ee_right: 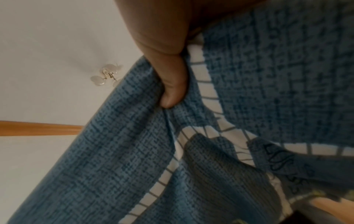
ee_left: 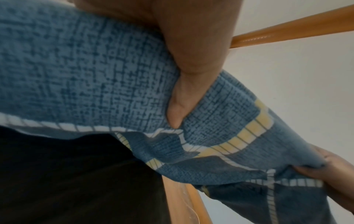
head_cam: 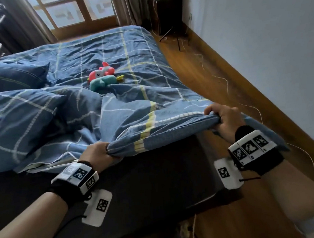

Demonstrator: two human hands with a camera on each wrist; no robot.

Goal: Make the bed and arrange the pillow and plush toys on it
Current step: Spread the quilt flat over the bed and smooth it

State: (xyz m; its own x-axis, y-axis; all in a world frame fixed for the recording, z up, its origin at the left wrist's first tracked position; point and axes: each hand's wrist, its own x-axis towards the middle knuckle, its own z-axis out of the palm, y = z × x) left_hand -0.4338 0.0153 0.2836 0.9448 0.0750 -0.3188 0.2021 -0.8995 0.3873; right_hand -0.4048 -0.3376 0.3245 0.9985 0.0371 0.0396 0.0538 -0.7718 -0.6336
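The blue checked duvet (head_cam: pixel 125 110) lies crumpled over the bed (head_cam: pixel 156 178), with its near edge lifted off the dark mattress. The left hand (head_cam: pixel 97 153) grips this edge in a bunch, fingers curled around the cloth. The right hand (head_cam: pixel 224 117) grips the same edge further to the right, close to the side of the bed, also with the fingers closed around a fold. Between the two hands the edge is pulled fairly straight, and a yellow stripe crosses it there. In the left wrist view the thumb (ee_left: pixel 178 109) presses into the cloth; in the right wrist view a finger (ee_right: pixel 172 91) is hooked into a fold of the duvet (ee_right: pixel 268 91).

Further up, two plush toys lie on the sheet, touching each other: a pink one (head_cam: pixel 101 71) and a teal one (head_cam: pixel 102 82) just in front of it. A dark blue pillow (head_cam: pixel 13 75) lies at the left. To the right of the bed is a wooden floor (head_cam: pixel 215 81) with thin cords on it, then a pale wall (head_cam: pixel 267 36). A window (head_cam: pixel 76 11) with curtains is at the far end.
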